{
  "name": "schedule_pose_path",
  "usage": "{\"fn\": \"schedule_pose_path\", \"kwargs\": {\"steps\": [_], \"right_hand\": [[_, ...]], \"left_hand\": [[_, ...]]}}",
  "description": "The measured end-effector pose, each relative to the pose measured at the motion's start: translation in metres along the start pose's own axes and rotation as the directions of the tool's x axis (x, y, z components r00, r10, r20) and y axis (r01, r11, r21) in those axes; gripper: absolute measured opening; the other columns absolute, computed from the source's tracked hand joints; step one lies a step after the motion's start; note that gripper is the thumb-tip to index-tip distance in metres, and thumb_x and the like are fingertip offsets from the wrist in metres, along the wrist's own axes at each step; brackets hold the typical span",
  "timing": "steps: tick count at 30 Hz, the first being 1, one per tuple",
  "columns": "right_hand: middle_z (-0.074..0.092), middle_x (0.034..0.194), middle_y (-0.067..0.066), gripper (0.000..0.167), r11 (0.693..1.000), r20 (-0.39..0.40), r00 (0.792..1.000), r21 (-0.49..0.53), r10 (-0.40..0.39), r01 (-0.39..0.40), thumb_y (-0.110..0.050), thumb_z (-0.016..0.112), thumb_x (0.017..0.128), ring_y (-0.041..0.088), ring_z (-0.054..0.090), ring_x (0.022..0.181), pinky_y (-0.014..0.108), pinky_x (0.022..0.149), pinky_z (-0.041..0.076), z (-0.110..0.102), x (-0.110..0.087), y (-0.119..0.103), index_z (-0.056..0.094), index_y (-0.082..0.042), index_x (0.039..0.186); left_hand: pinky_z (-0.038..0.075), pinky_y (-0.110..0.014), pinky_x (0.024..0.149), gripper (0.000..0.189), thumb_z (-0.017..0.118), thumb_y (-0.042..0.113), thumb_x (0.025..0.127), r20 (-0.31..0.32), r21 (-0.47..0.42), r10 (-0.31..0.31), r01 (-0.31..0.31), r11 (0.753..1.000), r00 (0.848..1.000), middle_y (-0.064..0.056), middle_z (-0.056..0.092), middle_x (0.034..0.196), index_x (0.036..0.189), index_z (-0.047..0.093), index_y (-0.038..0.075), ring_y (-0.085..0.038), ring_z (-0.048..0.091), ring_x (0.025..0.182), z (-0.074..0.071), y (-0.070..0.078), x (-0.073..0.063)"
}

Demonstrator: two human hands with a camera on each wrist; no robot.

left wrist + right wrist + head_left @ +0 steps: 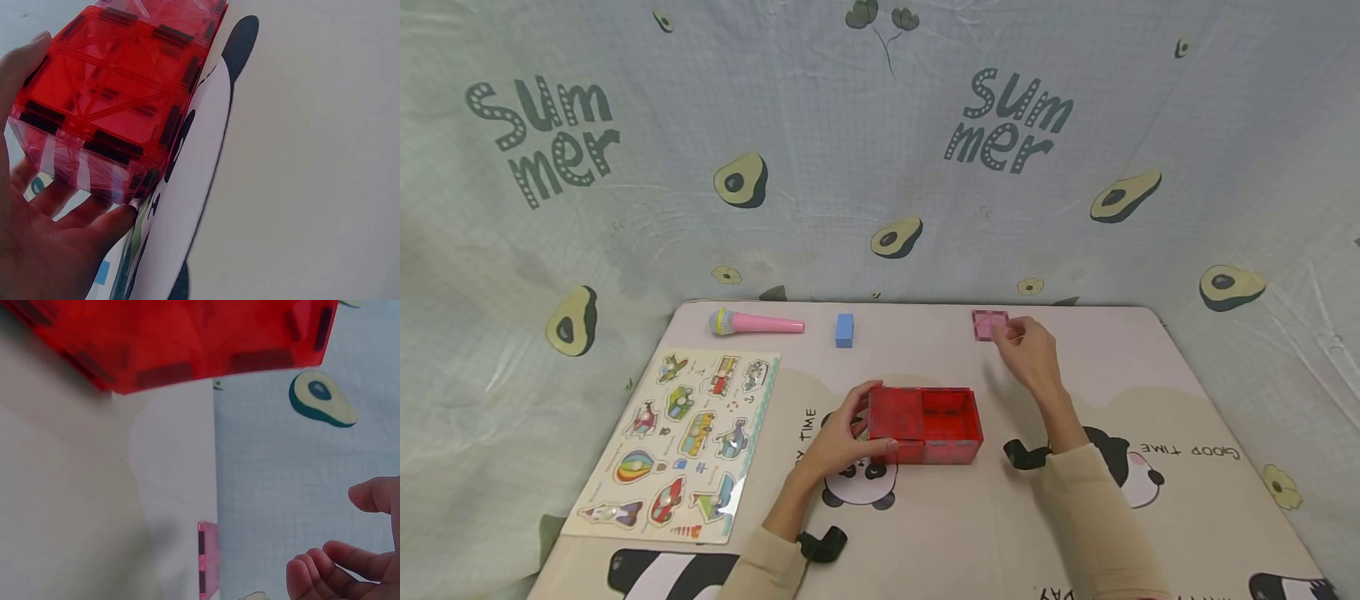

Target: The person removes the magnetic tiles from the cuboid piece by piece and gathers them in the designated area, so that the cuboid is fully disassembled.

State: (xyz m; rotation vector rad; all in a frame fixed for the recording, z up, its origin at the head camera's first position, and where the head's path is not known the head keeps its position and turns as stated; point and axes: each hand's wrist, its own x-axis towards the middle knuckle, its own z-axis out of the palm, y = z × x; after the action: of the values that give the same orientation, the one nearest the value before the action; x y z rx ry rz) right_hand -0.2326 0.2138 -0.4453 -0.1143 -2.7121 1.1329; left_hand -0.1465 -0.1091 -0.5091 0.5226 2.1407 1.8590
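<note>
A red box of translucent magnetic tiles (925,450) stands on the table, its left half covered by a red tile and its right half uncovered on top. My left hand (842,442) grips its left end; in the left wrist view the thumb and fingers (109,225) bracket the box's end. Farther back, a single pink magnetic tile (987,323) lies flat near the table's rear edge. My right hand (1028,354) is over its right side, fingers loosely bent. In the right wrist view a gap separates thumb and fingers (331,569), with nothing between them.
A pink toy microphone (763,323) and a blue block (845,331) lie along the rear of the table. On the left is a vehicle picture puzzle board (700,400). A patterned cloth (820,125) hangs right behind the table's back edge.
</note>
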Motion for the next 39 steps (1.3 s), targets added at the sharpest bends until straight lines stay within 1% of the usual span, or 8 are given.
{"fn": "schedule_pose_path", "kwargs": {"steps": [5, 8, 10, 14, 19, 30, 35, 39], "right_hand": [[0.064, 0.11, 0.018, 0.053, 1.0, 0.009, 1.0, -0.005, -0.023, 0.023, -0.04, 0.056, 0.098, 0.031, 0.06, 0.099, 0.046, 0.08, 0.06, -0.002, -0.013, -0.006, 0.058, 0.002, 0.129], [0.065, 0.112, 0.019, 0.055, 0.999, 0.018, 0.999, 0.0, -0.04, 0.04, -0.043, 0.057, 0.098, 0.032, 0.061, 0.1, 0.048, 0.082, 0.06, -0.002, -0.021, -0.009, 0.058, 0.002, 0.13], [0.065, 0.114, 0.02, 0.056, 0.999, 0.024, 0.998, 0.008, -0.052, 0.051, -0.044, 0.057, 0.098, 0.033, 0.061, 0.101, 0.049, 0.086, 0.06, -0.003, -0.026, -0.011, 0.057, 0.002, 0.13], [0.065, 0.113, 0.019, 0.054, 0.998, 0.025, 0.998, 0.018, -0.066, 0.065, -0.042, 0.058, 0.098, 0.033, 0.062, 0.102, 0.049, 0.087, 0.06, -0.003, -0.035, -0.015, 0.058, 0.001, 0.129], [0.066, 0.114, 0.018, 0.051, 0.998, 0.045, 0.997, 0.03, -0.062, 0.061, -0.039, 0.061, 0.096, 0.032, 0.063, 0.102, 0.049, 0.087, 0.06, -0.002, -0.047, -0.017, 0.058, -0.001, 0.13], [0.065, 0.115, 0.018, 0.047, 0.997, 0.118, 0.99, 0.038, -0.074, 0.07, -0.034, 0.064, 0.095, 0.031, 0.065, 0.1, 0.048, 0.088, 0.061, 0.004, -0.072, -0.015, 0.059, -0.001, 0.128], [0.066, 0.112, 0.017, 0.045, 0.994, 0.131, 0.986, 0.047, -0.102, 0.097, -0.03, 0.066, 0.094, 0.029, 0.066, 0.097, 0.046, 0.087, 0.062, 0.007, -0.082, -0.015, 0.06, 0.001, 0.126], [0.066, 0.111, 0.017, 0.043, 0.994, 0.144, 0.984, 0.046, -0.108, 0.102, -0.027, 0.066, 0.094, 0.028, 0.066, 0.095, 0.044, 0.086, 0.062, 0.008, -0.088, -0.015, 0.06, 0.001, 0.125]], "left_hand": [[0.047, -0.033, 0.111, 0.092, 0.081, 0.018, 0.083, -0.003, 0.003, 0.004, -0.004, 1.0, 1.0, -0.009, 0.039, 0.155, 0.157, 0.026, 0.015, -0.03, 0.041, 0.142, 0.0, 0.0, -0.001], [0.046, -0.034, 0.111, 0.094, 0.081, 0.018, 0.083, -0.004, 0.005, 0.009, -0.009, 1.0, 1.0, -0.008, 0.038, 0.156, 0.158, 0.025, 0.015, -0.031, 0.04, 0.144, 0.0, -0.001, -0.002], [0.046, -0.033, 0.111, 0.094, 0.081, 0.018, 0.083, -0.002, 0.002, 0.015, -0.015, 1.0, 1.0, -0.008, 0.038, 0.157, 0.158, 0.024, 0.015, -0.031, 0.04, 0.145, -0.001, -0.002, -0.002], [0.049, -0.034, 0.109, 0.096, 0.081, 0.017, 0.082, 0.01, -0.025, 0.026, -0.025, 0.999, 1.0, -0.009, 0.037, 0.157, 0.158, 0.023, 0.015, -0.033, 0.041, 0.144, -0.001, -0.003, -0.004], [0.051, -0.038, 0.107, 0.098, 0.081, 0.017, 0.081, 0.028, -0.056, 0.027, -0.025, 0.998, 0.999, -0.011, 0.034, 0.157, 0.159, 0.02, 0.015, -0.036, 0.041, 0.144, -0.002, -0.002, -0.005], [0.053, -0.04, 0.105, 0.096, 0.08, 0.018, 0.082, 0.03, -0.046, 0.005, -0.003, 0.999, 1.0, -0.014, 0.038, 0.156, 0.159, 0.022, 0.017, -0.038, 0.046, 0.141, -0.003, -0.002, -0.004], [0.05, -0.04, 0.108, 0.096, 0.08, 0.019, 0.082, 0.021, -0.025, 0.011, -0.011, 1.0, 1.0, -0.013, 0.038, 0.157, 0.159, 0.024, 0.017, -0.036, 0.044, 0.143, -0.003, -0.002, -0.003], [0.05, -0.04, 0.109, 0.095, 0.08, 0.02, 0.082, 0.015, -0.016, 0.015, -0.015, 1.0, 1.0, -0.011, 0.038, 0.157, 0.159, 0.024, 0.017, -0.035, 0.043, 0.144, -0.003, -0.003, -0.002]]}}
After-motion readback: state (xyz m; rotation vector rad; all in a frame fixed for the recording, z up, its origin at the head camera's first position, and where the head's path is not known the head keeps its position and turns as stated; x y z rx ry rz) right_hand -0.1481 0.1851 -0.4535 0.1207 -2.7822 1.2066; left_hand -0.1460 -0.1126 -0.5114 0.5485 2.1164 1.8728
